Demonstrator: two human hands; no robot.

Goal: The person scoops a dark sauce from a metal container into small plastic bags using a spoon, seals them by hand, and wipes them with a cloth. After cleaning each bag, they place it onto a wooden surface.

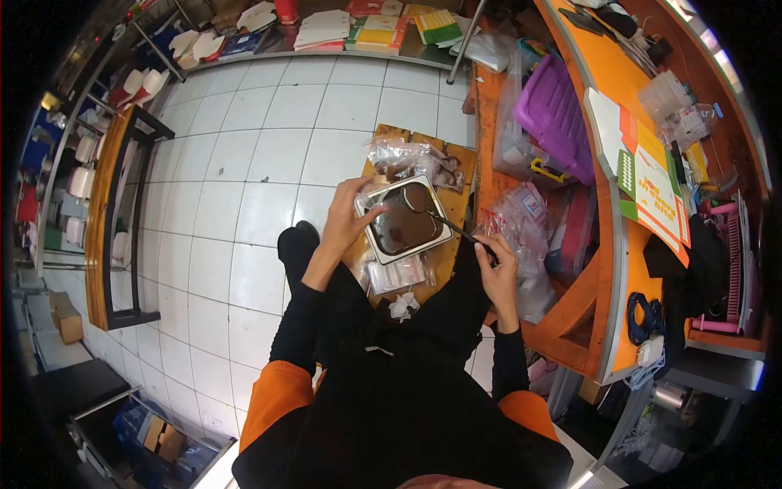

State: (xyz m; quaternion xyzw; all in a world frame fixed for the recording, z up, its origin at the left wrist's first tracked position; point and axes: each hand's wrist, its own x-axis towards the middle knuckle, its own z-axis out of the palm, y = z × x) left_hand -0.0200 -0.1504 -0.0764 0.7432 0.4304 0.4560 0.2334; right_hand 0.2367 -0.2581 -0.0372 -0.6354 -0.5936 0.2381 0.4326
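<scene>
A rectangular metal food pan [368,226] holding a smooth dark brown substance [401,232] rests on a small wooden bench [458,183] between my legs. At the pan's left rim is my left hand [349,218], its thumb reaching over the inner edge and its fingers along the outside. My right hand [498,267] pinches the end of a thin dark-handled utensil [453,226], whose far end meets the brown surface. Clear plastic packets [411,156] lie behind the pan, more plastic packets [396,273] in front of it. Nearest me is a crumpled white tissue [403,306].
An orange worktop [607,326] with printed sheets [648,179] runs along my right. Beneath it are a purple basket [555,114] and plastic bags [521,220]. White floor tiles [220,232] spread leftward to a wood-topped black-framed bench [106,236]. A shelf with papers [322,33] stands ahead.
</scene>
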